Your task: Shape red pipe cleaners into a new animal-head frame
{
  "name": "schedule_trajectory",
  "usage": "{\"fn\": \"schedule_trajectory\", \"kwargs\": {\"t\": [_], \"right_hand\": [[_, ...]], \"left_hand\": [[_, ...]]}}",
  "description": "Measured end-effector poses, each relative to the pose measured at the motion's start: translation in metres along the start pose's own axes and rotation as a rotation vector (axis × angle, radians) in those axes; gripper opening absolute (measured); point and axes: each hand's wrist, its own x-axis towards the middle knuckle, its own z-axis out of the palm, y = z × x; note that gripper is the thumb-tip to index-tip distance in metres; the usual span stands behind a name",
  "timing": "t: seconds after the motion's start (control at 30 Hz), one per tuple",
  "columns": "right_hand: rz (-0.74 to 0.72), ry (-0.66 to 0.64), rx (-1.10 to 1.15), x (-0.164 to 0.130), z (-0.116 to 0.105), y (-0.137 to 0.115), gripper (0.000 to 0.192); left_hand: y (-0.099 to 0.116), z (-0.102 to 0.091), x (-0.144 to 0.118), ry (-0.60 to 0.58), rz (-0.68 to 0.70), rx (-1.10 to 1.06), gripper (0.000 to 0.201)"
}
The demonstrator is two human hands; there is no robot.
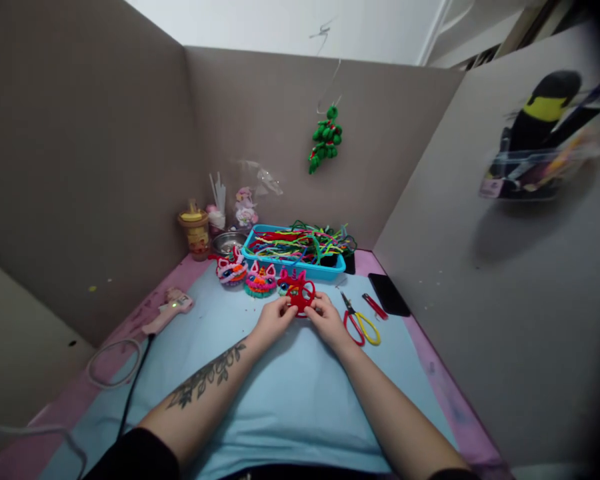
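Between my two hands, above the blue cloth (280,393), is a red pipe-cleaner piece (301,301) bent into several loops. Its lower left edge is pinched by my left hand (276,317), fingers closed. From the other side, my right hand (327,319) grips it between thumb and fingers. Just behind it sits a pink and red pipe-cleaner animal head (287,280), partly covered by the red loops. Two similar heads, one pink and orange (261,280), one pink and white (231,270), stand in a row to its left.
A blue tray (307,270) of colourful pipe cleaners stands behind. Scissors (360,323), a red cutter (375,306) and a black phone (389,295) lie right. At left rest a pink glue gun (169,312) with its cable, a metal bowl (229,243) and a cup (197,237). Grey panels enclose three sides.
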Motion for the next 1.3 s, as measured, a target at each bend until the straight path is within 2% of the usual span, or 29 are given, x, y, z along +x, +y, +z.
{"fn": "schedule_trajectory", "kwargs": {"t": [0.17, 0.23, 0.47, 0.57, 0.87, 1.13, 1.3], "right_hand": [[-0.038, 0.045, -0.069, -0.006, 0.002, -0.006, 0.022], [-0.035, 0.069, -0.069, -0.005, 0.001, -0.006, 0.023], [0.009, 0.058, -0.011, -0.005, 0.002, -0.002, 0.026], [0.004, 0.047, 0.024, -0.005, 0.002, -0.003, 0.024], [-0.022, 0.172, -0.006, 0.0, -0.002, 0.009, 0.015], [0.02, 0.118, 0.098, 0.001, 0.0, 0.018, 0.019], [-0.037, 0.136, 0.147, -0.001, -0.002, 0.014, 0.019]], "left_hand": [[0.002, 0.0, -0.001, 0.159, 0.083, 0.091, 0.02], [0.003, 0.001, -0.001, 0.184, 0.103, 0.093, 0.019], [0.006, 0.003, -0.003, 0.048, 0.08, -0.023, 0.036], [0.005, 0.003, -0.002, 0.05, 0.083, -0.051, 0.034], [-0.002, 0.003, 0.003, 0.065, 0.047, -0.06, 0.036], [-0.006, 0.002, 0.006, 0.039, 0.045, -0.181, 0.037], [-0.006, 0.003, 0.009, 0.04, -0.09, -0.371, 0.043]]}}
